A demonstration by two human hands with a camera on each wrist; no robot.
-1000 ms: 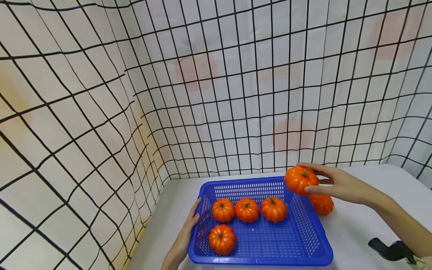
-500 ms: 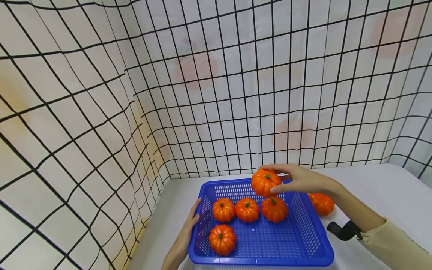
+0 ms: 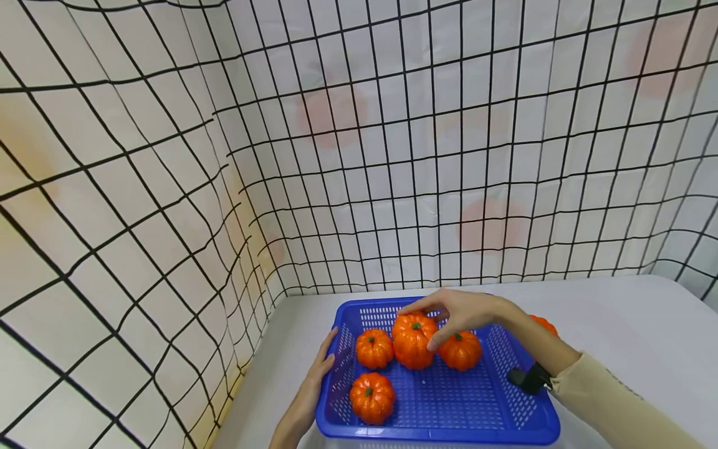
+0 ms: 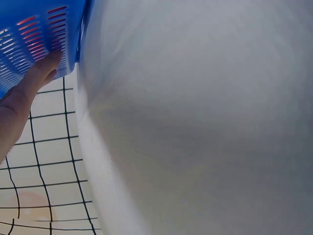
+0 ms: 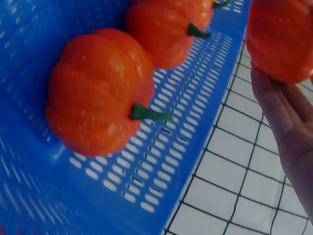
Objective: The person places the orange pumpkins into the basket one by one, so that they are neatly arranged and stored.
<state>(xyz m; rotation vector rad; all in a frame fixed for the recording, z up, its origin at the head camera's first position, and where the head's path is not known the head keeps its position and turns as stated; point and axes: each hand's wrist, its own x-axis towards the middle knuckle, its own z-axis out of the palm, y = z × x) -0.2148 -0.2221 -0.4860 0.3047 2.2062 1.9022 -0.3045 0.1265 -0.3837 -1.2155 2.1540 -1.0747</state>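
My right hand (image 3: 457, 312) holds a shiny orange toy pumpkin (image 3: 416, 323) with a green stem over the back of a blue plastic basket (image 3: 437, 434). In the head view it overlaps the middle pumpkin of the back row, whose lower part shows below. To its left sits one pumpkin (image 3: 374, 349), to its right another (image 3: 461, 350). A further pumpkin (image 3: 373, 398) lies at the front left inside. The fingers of my left hand (image 3: 307, 390) lie extended against the basket's left outer wall, also seen in the left wrist view. The right wrist view shows the held pumpkin (image 5: 281, 39) above the rim.
Another orange pumpkin (image 3: 544, 324) lies on the white table (image 3: 628, 312) outside the basket at right, partly hidden by my right forearm. Black netting (image 3: 415, 187) over pale sheeting stands behind the table and along the left. A black strap mount (image 3: 530, 378) sits on my right wrist.
My right hand has carried the pumpkin left from above the basket's right rim to the back middle, and lower. My left hand stays at the basket's side. The head view has shifted slightly.
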